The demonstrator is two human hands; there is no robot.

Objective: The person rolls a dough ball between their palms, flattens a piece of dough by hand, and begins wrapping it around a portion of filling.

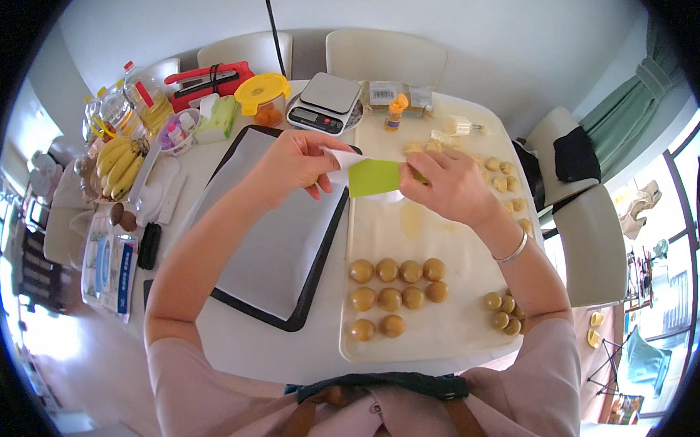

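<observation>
Both hands are raised over the table, close together. My left hand (310, 162) pinches a piece of white paper (346, 157) between thumb and fingers. In my right hand (444, 180) is a flat lime-green piece (374, 178), perhaps a scraper, its left edge meeting the paper. Below and left lies a black baking tray (298, 315) lined with white paper. Rows of brown dough balls (388, 298) sit on a cream tray (435, 351); smaller olive-brown balls (500, 320) lie near my right forearm. Pale dough pieces (499, 183) are partly hidden behind my right hand.
A digital kitchen scale (327, 101), a yellow-lidded container (263, 97) and a small orange-capped bottle (396, 113) stand at the back. Bananas (120, 166), oil bottles (149, 104) and a basket of small bottles (179, 132) are at the left. Chairs (588, 245) surround the table.
</observation>
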